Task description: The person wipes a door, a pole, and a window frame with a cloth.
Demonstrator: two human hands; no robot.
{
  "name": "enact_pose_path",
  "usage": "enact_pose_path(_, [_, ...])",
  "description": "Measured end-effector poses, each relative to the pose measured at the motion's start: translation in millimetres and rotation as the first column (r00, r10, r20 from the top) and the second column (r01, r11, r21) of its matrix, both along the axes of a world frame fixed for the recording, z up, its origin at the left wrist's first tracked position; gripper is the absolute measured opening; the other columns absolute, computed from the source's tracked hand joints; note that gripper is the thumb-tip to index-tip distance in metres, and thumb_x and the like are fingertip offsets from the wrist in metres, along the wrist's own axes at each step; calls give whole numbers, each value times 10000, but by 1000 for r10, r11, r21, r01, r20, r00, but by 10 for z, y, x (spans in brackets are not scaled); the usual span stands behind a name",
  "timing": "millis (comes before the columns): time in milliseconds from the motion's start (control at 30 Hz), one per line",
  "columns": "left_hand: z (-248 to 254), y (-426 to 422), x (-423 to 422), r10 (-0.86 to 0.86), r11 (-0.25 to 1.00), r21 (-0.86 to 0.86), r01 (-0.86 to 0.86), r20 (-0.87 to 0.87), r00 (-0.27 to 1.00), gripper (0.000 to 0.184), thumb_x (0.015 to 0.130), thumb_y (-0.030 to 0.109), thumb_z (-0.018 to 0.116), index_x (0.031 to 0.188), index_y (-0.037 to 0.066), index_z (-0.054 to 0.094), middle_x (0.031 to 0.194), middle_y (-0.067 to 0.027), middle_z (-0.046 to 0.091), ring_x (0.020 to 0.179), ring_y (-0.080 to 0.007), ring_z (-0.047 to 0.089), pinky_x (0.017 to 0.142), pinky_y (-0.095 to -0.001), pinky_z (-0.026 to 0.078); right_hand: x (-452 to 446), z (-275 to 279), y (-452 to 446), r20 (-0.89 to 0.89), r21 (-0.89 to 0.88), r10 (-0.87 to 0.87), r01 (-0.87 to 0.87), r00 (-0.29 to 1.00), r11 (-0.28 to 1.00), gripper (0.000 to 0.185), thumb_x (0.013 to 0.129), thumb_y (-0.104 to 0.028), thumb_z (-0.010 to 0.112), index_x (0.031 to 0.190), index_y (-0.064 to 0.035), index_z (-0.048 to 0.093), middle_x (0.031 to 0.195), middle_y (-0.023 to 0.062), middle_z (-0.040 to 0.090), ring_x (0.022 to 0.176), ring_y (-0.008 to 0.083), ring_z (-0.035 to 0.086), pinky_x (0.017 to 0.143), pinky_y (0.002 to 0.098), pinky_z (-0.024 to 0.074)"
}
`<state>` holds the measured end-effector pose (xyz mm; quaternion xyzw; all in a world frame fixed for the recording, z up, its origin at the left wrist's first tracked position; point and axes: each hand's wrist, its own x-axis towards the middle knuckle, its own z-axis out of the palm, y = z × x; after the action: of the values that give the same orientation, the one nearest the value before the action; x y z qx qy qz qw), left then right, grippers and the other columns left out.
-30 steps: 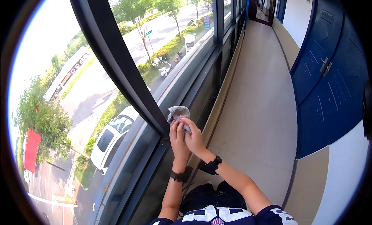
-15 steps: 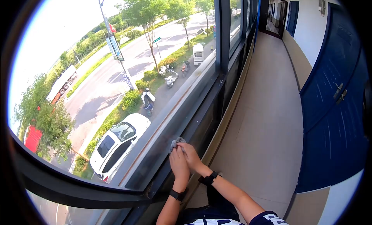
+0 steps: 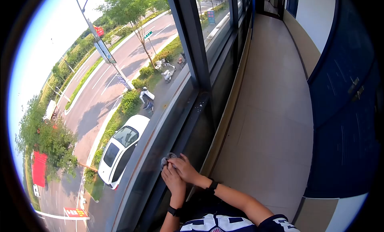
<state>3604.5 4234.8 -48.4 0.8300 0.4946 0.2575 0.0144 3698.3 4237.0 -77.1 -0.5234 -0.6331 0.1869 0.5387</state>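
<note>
A crumpled grey cloth (image 3: 168,158) is bunched at the fingertips of both hands, over the dark window rail (image 3: 178,142). My left hand (image 3: 173,182) is closed on its lower side, with the fingers bent together. From the right, my right hand (image 3: 186,170) grips the cloth too, one finger sticking up a little. The two hands touch each other, and part of the cloth is hidden behind the fingers. Each wrist wears a black band. White specks (image 3: 200,106) lie on the rail farther along, near the dark window post (image 3: 192,44).
Right of the rail, a corridor floor (image 3: 268,104) runs away to a doorway (image 3: 272,4). Blue double doors (image 3: 344,124) line the right wall. Through the glass, a white car (image 3: 124,146), a road, trees and a parked scooter (image 3: 169,74) show below.
The view has shifted, so the window post and car sit differently. Both hands and the cloth appear lower and farther left, still together at the rail. One right finger now lifts away from the cloth.
</note>
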Motion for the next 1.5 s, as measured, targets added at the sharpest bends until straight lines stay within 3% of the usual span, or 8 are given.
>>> enact_pose_path(333, [19, 614, 1273, -69, 998, 5, 69, -58, 996, 501, 787, 65, 517, 1244, -52, 348, 1201, -226, 391, 1135, -364, 381, 984, -459, 279, 1255, -26, 563, 59, -37, -64, 66, 996, 997, 385, 840, -98, 473, 1224, -74, 445, 1211, 95, 520, 1163, 228, 470, 1057, 474, 170])
enact_pose_path(533, [29, 1154, 2348, -88, 996, 15, 88, -12, 996, 482, 775, 51, 512, 1229, -47, 381, 1194, -217, 415, 1104, -362, 397, 958, -455, 290, 2375, 13, 1102, 16, 27, -72, 72, 997, 997, 365, 811, -51, 500, 1176, -47, 483, 1156, 128, 543, 1084, 298, 500, 978, 394, 313])
enact_pose_path(767, [410, 1706, 3105, -358, 899, -237, 367, 83, 930, 434, 651, 52, 645, 1061, 20, 506, 990, -169, 488, 943, -349, 454, 831, -439, 350, 3585, 185, 1311, -10, 54, 93, -93, 996, 994, 396, 724, 50, 489, 1118, 8, 496, 1040, 181, 559, 968, 345, 535, 854, 389, 429])
enact_pose_path(833, [586, 1673, 3380, -465, 822, -208, 531, 294, 835, 476, 608, 41, 681, 1057, 43, 522, 955, -152, 498, 909, -347, 466, 807, -443, 363, 3949, 423, 1226, 35, 124, 104, -107, 994, 986, 426, 679, 64, 490, 1101, 7, 504, 987, 172, 569, 920, 339, 556, 821, 393, 446])
enact_pose_path(900, [808, 1760, 3671, -508, 806, -184, 563, 273, 817, 510, 593, 11, 683, 1076, 49, 525, 946, -134, 505, 905, -325, 475, 794, -404, 377, 4224, 605, 1254, 118, 177, -8, -13, 993, 984, 460, 634, 61, 505, 1089, -10, 513, 976, 150, 576, 893, 332, 564, 788, 398, 453])
enact_pose_path(1100, [709, 2155, 4523, -326, 924, -109, 366, 273, 905, 491, 654, -87, 566, 1128, 11, 486, 1148, -172, 463, 1080, -359, 424, 932, -420, 330, 4740, 387, 2003, 2, 304, -139, 132, 990, 944, 464, 678, 77, 520, 1126, -33, 472, 1081, 139, 543, 978, 318, 530, 855, 389, 428])
enact_pose_path(1267, [377, 2360, 4975, -122, 953, -262, 151, 123, 985, 481, 682, -46, 575, 1151, -9, 478, 1184, -194, 452, 1093, -367, 435, 949, -433, 328, 5217, -48, 2358, 48, 123, 80, -85, 996, 989, 457, 692, 45, 557, 1134, -28, 471, 1107, 138, 559, 1025, 306, 538, 945, 406, 397])
enact_pose_path(1500, [394, 2730, 5992, -26, 957, -281, 78, 183, 983, 431, 685, -64, 569, 1106, 3, 505, 1172, -191, 462, 1093, -382, 443, 926, -426, 372, 6367, 39, 2809, 131, -1, 270, -272, 954, 962, 418, 743, 7, 545, 1149, -57, 473, 1127, 87, 569, 1054, 227, 543, 993, 414, 346])
